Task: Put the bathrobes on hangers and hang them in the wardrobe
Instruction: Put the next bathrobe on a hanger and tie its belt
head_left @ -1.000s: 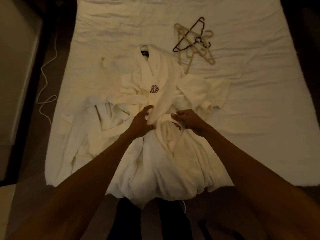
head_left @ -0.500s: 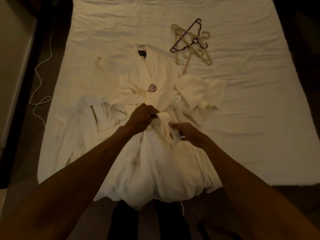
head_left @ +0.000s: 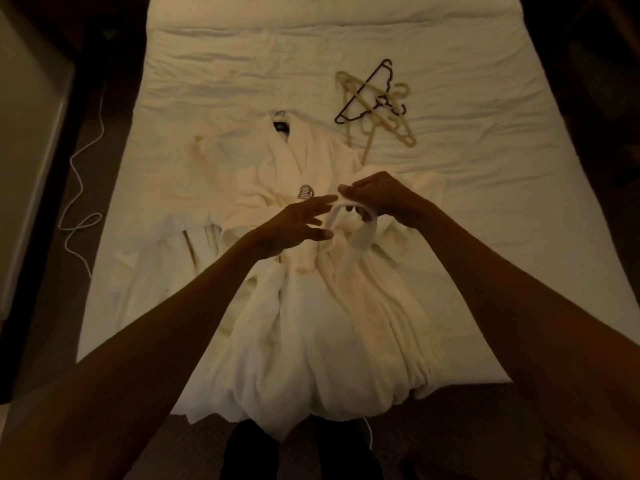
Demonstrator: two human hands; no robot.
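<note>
the white bathrobe (head_left: 311, 306) lies on the bed (head_left: 485, 202) with its collar toward the far side. its lower part hangs in folds over the near edge, just in front of the person's dark legs (head_left: 249, 452). a small dark emblem (head_left: 305, 192) is on the chest of the robe, and a dark label (head_left: 280, 127) shows inside the collar. both hands are above the middle of the robe, close to each other, a little nearer than the emblem.

the right hand (head_left: 381, 199) has its fingers curled round the robe's white belt (head_left: 363, 237) and holds it lifted above the cloth. the belt makes a loop under this hand and goes down to the waist of the robe. the left hand (head_left: 298, 226) is just beside it, on the left of the loop. its fingers are straight and spread and hold nothing. the fingertips point at the belt and come very near to it, but i cannot tell if they touch it.

farther on the bed, beyond the right hand and well apart from the robe's collar, lies a small pile of hangers (head_left: 391, 126). most are pale, and one dark hanger (head_left: 363, 95) lies across them. on the dark floor left of the bed a thin white cable (head_left: 79, 202) lies in loose curves.
</note>
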